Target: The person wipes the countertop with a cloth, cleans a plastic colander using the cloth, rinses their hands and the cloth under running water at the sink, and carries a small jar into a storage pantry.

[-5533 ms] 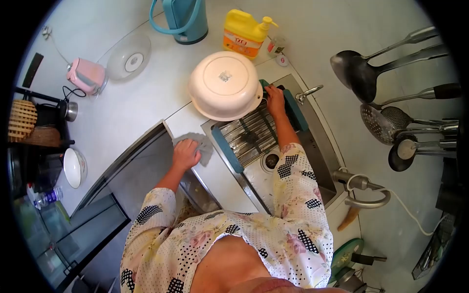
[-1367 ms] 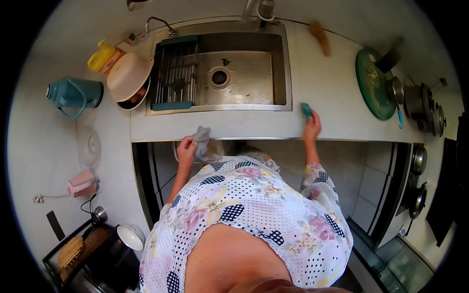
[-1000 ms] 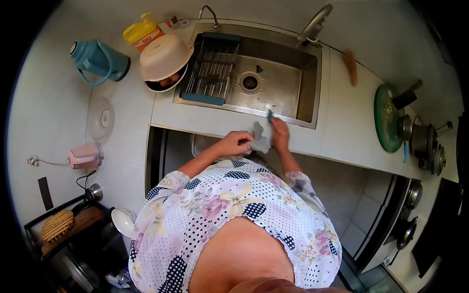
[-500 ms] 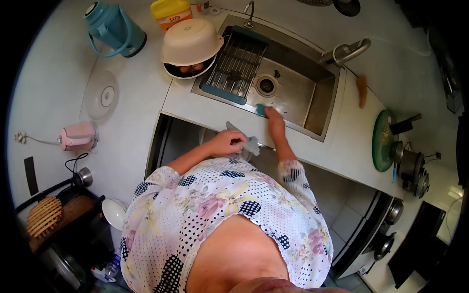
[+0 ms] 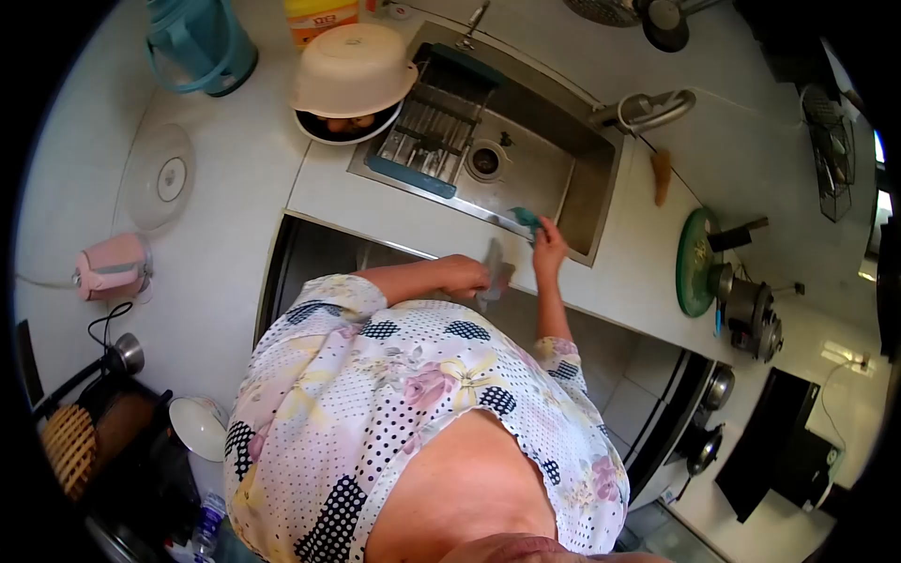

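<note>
Near the counter's front edge, my left hand (image 5: 464, 276) is closed on a greyish, thin, crumpled piece (image 5: 493, 267) that looks like a cloth or bag. My right hand (image 5: 549, 248) pinches a small green cloth-like piece (image 5: 526, 219) over the front rim of the steel sink (image 5: 485, 214). The green piece hangs from the fingertips, just left of them. A rack (image 5: 427, 131) with metal bars and teal ends lies across the left part of the sink.
Left of the sink, a pale basin (image 5: 352, 70) covers a bowl (image 5: 345, 136) of brownish items. A blue thermos (image 5: 202, 52) stands at the back left. The faucet (image 5: 648, 108) is behind the sink's right side, with a green round lid (image 5: 696, 263) farther right.
My right hand has lifted the green piece from the sink's front edge. My left hand has moved right, toward my right hand, with the grey piece. The whole view has shifted.
</note>
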